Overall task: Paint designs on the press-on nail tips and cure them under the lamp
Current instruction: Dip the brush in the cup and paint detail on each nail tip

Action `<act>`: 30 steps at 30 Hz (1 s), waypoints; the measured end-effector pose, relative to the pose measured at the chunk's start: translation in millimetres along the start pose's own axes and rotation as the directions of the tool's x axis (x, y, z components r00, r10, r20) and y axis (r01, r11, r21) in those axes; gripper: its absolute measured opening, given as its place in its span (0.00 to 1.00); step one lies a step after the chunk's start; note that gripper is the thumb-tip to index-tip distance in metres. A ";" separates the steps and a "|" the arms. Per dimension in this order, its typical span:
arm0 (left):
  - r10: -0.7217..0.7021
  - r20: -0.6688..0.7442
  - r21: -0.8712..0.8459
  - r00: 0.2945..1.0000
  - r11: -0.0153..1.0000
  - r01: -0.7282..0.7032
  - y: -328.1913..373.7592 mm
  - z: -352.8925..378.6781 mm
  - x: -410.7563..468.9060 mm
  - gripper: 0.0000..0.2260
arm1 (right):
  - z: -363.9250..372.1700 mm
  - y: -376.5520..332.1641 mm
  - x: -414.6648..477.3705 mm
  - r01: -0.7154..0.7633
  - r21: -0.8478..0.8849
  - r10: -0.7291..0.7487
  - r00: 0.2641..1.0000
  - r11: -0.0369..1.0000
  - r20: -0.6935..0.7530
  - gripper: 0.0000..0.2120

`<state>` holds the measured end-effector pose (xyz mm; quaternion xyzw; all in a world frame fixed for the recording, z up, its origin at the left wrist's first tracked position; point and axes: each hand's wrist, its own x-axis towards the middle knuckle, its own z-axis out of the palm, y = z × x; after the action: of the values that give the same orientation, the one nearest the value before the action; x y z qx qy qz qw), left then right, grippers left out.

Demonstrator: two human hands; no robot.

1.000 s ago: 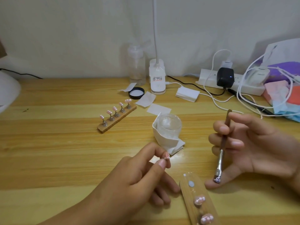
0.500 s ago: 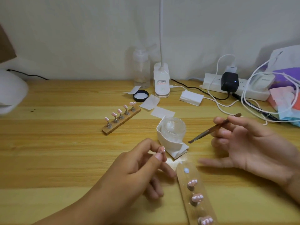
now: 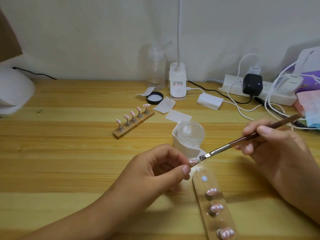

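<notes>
Pale wall behind a wooden table (image 3: 69, 153), with a desk lamp (image 3: 178, 80), power strip (image 3: 259, 90) and open jar (image 3: 190, 134) toward the back. Well into the painting, by the look of it: five dotted tips standing on the far strip (image 3: 121, 134), three more on the near strip (image 3: 199, 187). Left hand (image 3: 155, 172) pinching one nail tip (image 3: 192, 162) just above that strip; right hand (image 3: 277, 149) gripping a brush (image 3: 225, 148), bristles at the tip. Curing seemingly left to do.

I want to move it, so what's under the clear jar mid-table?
Folded white paper lies under the clear jar and curls up its left side. Whether anything else sits beneath is covered by the jar and paper.
</notes>
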<state>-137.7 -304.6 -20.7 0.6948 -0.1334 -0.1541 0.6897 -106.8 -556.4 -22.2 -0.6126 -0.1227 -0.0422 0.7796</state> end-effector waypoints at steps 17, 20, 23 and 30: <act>0.010 0.010 0.034 1.000 0.999 -0.010 1.6 1.1 0.5 0.04 | 7.3 -3.3 -3.6 0.031 -0.087 -0.022 0.995 0.996 0.093 0.06; 0.006 0.019 0.025 1.000 1.000 -0.007 2.3 1.3 -0.5 0.03 | 6.7 -2.8 -3.8 0.002 -0.086 0.004 0.998 0.996 0.061 0.14; 0.015 0.024 0.027 1.000 1.000 -0.016 1.5 0.7 -0.3 0.02 | 8.6 -5.1 -3.7 -0.029 -0.101 0.034 0.998 0.994 0.044 0.14; 0.024 0.052 0.026 0.998 0.999 -0.025 -1.5 0.5 -0.5 0.07 | 9.4 -6.2 -0.8 -0.040 -0.018 0.040 0.999 0.999 -0.023 0.14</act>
<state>-138.4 -304.8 -22.2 0.6980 -0.1616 -0.1617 0.6786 -110.3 -548.9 -14.5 -0.6215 -0.1013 -0.0346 0.7761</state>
